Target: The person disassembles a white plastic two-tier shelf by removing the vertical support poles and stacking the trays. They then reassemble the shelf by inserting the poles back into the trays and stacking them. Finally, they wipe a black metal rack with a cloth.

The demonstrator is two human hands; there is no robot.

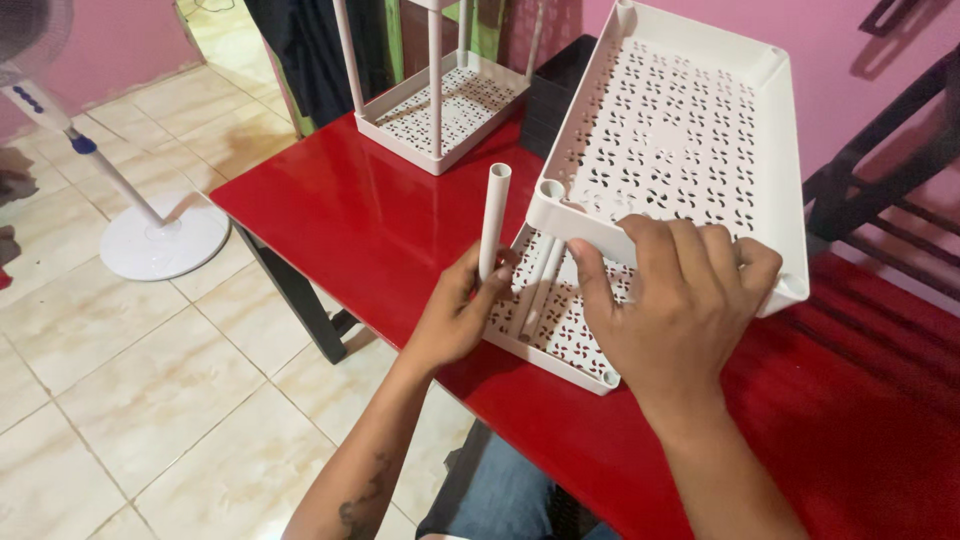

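Here, the left hand (pixel 455 315) pinches a white tube (pixel 493 222) upright beside the tilted perforated tray (pixel 680 130), which the right hand (pixel 675 300) clasps above the red tabletop (pixel 350 210); keeping the tube plumb should ease seating it.

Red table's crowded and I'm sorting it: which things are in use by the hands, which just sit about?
In use: left hand holding white tube; right hand on upper tray; lower tray.
Lying about: second rack, standing fan, black stack.
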